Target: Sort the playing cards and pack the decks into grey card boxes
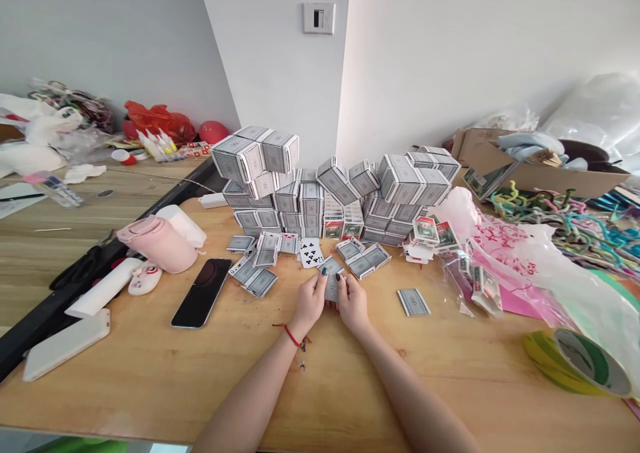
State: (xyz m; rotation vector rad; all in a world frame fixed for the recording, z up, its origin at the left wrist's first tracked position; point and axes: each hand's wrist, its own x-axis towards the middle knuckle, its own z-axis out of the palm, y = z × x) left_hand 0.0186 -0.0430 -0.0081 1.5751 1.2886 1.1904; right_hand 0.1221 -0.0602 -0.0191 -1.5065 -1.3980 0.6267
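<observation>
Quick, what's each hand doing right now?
Left hand: closed, holding grey-backed playing cards by one edge.
Right hand: closed, holding the same cards by the other edge.

Landmark: stacked playing-card boxes (295,199) on the wooden table (125,386)
Left of boxes: smartphone (201,293)
Right of boxes: plastic bag (500,253), cardboard box (565,183) behind it
Before boxes: loose playing cards (260,266)

glossy paper playing cards (330,286) on a smooth pale wood tabletop (150,386)

The head-worn camera sits above the near edge of the wooden table (150,393). It looks forward and down, close over the left hand (310,303) and right hand (353,303).
</observation>
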